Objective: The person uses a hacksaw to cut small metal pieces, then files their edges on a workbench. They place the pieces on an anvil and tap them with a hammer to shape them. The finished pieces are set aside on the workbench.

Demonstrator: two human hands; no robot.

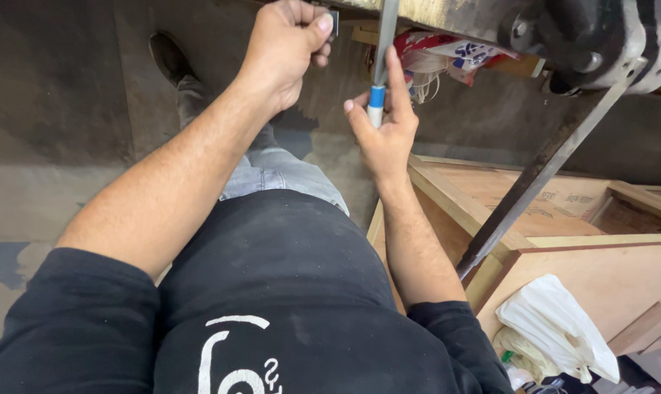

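Blue-collared and white-handled, a flat metal file (378,87) stands nearly upright at the desk (447,16) edge, the right hand (385,131) clamped round its handle. The left hand (283,47), just beside it, pinches a small dark metal piece (333,22). Wooden crates (564,233) sit below right.

The light is soft and even, fairly bright on the forearms and on the wooden crates (564,211) at the right of the frame. The floor (53,109) in the upper left lies dim and grey. The black shirt (287,292) at the bottom holds little detail. No hard shadows or glare show. The wide lens bends lines near the edges, and the vise (600,36) at the upper right looks slightly soft.
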